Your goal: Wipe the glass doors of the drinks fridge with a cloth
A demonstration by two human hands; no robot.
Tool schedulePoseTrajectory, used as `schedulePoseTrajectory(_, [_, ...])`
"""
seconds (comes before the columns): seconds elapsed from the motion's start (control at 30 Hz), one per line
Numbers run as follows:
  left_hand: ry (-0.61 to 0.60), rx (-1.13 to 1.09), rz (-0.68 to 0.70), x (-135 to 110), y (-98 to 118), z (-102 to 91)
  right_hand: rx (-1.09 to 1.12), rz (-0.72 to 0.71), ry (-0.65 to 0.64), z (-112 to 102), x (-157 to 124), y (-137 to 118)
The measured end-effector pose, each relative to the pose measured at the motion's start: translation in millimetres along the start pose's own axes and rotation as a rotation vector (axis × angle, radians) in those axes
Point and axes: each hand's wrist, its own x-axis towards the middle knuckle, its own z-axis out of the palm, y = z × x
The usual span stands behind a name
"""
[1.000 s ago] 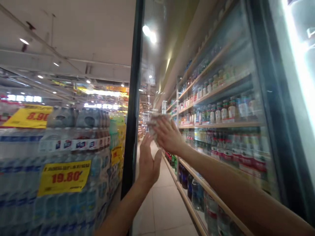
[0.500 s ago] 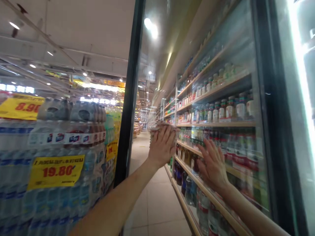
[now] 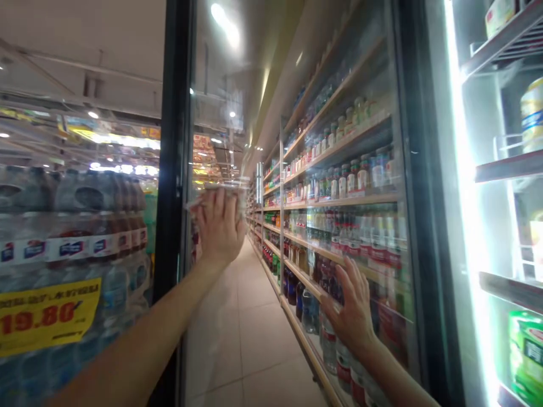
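A glass cooler door (image 3: 297,62) with a dark frame stands open before me. My left hand (image 3: 220,226) lies with its fingers extended over a thin, pale cloth (image 3: 197,208), pressing it to the glass near the left side of the frame. Part of the cloth is hidden under the palm, and its edges are blurred. Lower and to the right, my right hand (image 3: 350,305) is raised with its fingers apart and nothing in it. Whether its fingertips touch the glass, I cannot tell.
Through the glass, wooden shelves (image 3: 339,200) of bottles line a tiled aisle (image 3: 220,350). At left are stacked packs of bottled drinks (image 3: 85,226) with a yellow price sign (image 3: 51,316). On the right, lit cooler shelves (image 3: 509,167) hold a can (image 3: 532,116) and a green package (image 3: 526,350).
The view has turned to the right, showing more of the cooler's inside. My left hand has slid the cloth toward the left frame. My right hand sits lower and nearer the right frame.
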Motion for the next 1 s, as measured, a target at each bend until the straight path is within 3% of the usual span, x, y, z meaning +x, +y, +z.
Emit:
schedulePoseTrajectory(0.07, [-0.007, 0.008, 0.033, 1, -4, -1.7, -0.066, -0.025, -0.007, 2, -7, 6])
schedulePoseTrajectory(0.17, [-0.141, -0.06, 0.371, -6, -10, -6.0, -0.144, -0.067, -0.068, 6, -17, 11])
schedulePoseTrajectory(0.2, [-0.147, -0.065, 0.383, -6, -14, -7.2, -0.158, -0.074, -0.083, 7, -19, 12])
schedulePoseTrajectory(0.33, [0.014, 0.028, -0.019, -4, -26, -8.6, -0.163, -0.064, -0.076, 7, -21, 14])
schedulePoseTrajectory(0.37, [0.014, 0.033, -0.029, -8, -26, -8.5, -0.153, -0.061, -0.068, 6, -20, 13])
schedulePoseTrajectory(0.47, [-0.131, -0.061, 0.321, -25, -16, -8.5, -0.113, -0.055, -0.075, 1, -17, 10])
schedulePoseTrajectory(0.53, [-0.189, -0.111, 0.443, -23, -12, -8.4, -0.09, -0.054, -0.099, -3, -16, 8])
schedulePoseTrajectory(0.57, [-0.178, -0.1, 0.37, -18, -12, -8.1, -0.085, -0.049, -0.106, -5, -16, 8])
schedulePoseTrajectory(0.67, [-0.025, -0.009, -0.028, 1, -12, -6.0, -0.082, -0.032, -0.111, -12, -17, 9])
schedulePoseTrajectory(0.73, [-0.032, -0.01, -0.03, -3, -10, -5.3, -0.076, -0.024, -0.126, -16, -20, 10])
schedulePoseTrajectory(0.87, [-0.21, -0.105, 0.333, -23, -7, -7.9, -0.089, -0.049, -0.179, -24, -33, 12])
schedulePoseTrajectory(0.9, [-0.204, -0.09, 0.31, -21, -9, -8.5, -0.1, -0.058, -0.198, -25, -37, 14])
schedulePoseTrajectory(1.0, [-0.039, 0.035, -0.034, -11, -16, -10.1, -0.132, -0.08, -0.215, -29, -46, 18])
